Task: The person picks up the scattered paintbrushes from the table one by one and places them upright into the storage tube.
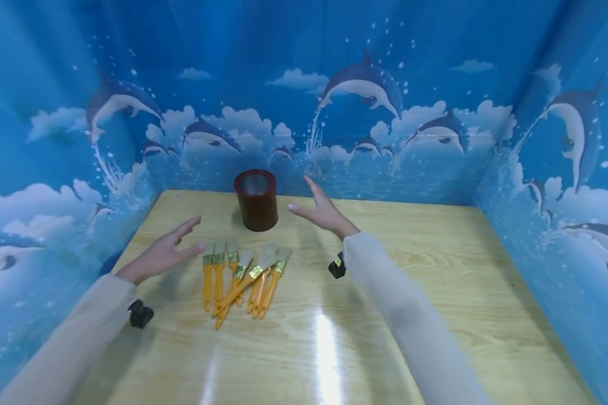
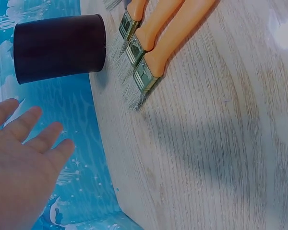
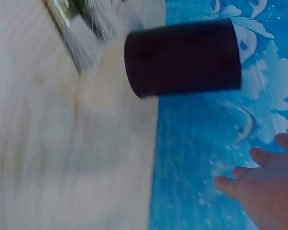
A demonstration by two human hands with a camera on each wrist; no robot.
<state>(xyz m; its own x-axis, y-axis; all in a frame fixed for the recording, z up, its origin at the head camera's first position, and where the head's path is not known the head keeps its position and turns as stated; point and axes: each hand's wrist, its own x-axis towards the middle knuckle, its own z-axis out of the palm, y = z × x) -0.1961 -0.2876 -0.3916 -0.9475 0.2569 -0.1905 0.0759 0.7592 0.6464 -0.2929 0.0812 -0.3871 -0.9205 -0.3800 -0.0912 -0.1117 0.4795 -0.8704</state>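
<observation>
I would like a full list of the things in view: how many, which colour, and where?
Table: one, pale wood, centre
Brushes: about eight (overlapping), orange handles, pale bristles, table's left half
Container: one, dark red-brown, upright near table's back edge
Dolphin backdrop: sheet count unclear, blue and white, behind and beside table
Sleeves: two, whitish, entering from below in head view
Wrist devices: two, black, one at each sleeve's end
Left grip: one, bare, left of brushes, holding nothing
Right grip: one, bare, right of container, holding nothing
</observation>
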